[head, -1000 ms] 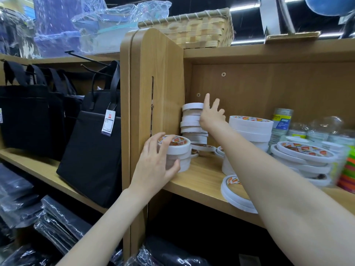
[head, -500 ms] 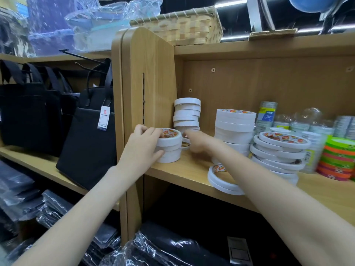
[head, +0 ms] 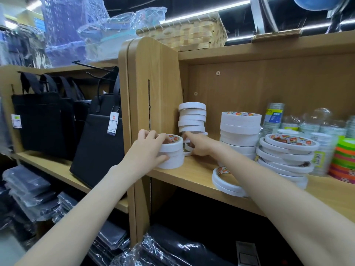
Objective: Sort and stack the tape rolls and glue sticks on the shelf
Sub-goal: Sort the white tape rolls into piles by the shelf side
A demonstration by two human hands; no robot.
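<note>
Now the left hand (head: 148, 150) grips a short stack of white tape rolls (head: 171, 153) standing at the front left corner of the shelf (head: 196, 177), just beside the wooden side panel (head: 153, 89). Its fingers (head: 153, 136) curl over the top roll's rim and the thumb presses the side lower down, so they are clamped on the stack. Each roll lies flat, its axis upright and its printed face pointing up.

Behind that stack, the right hand (head: 199, 144) reaches in low, at the foot of the tall narrow stack (head: 192, 120) against the side panel. Its fingers look curled round a loose roll (head: 187, 148) there, though how firmly they hold it I cannot tell. To the right of the tall stack stands a wider white stack (head: 240, 131), then a leaning pile of thin rolls (head: 288, 156), and two thin rolls (head: 226, 181) lie at the shelf's front edge.

Compared with a second ago, the right hand has dropped from the top of the tall stack, where its fingers were spread, to the bottom of it. The left hand has closed further round the short stack, which stays beside the side panel.
</note>
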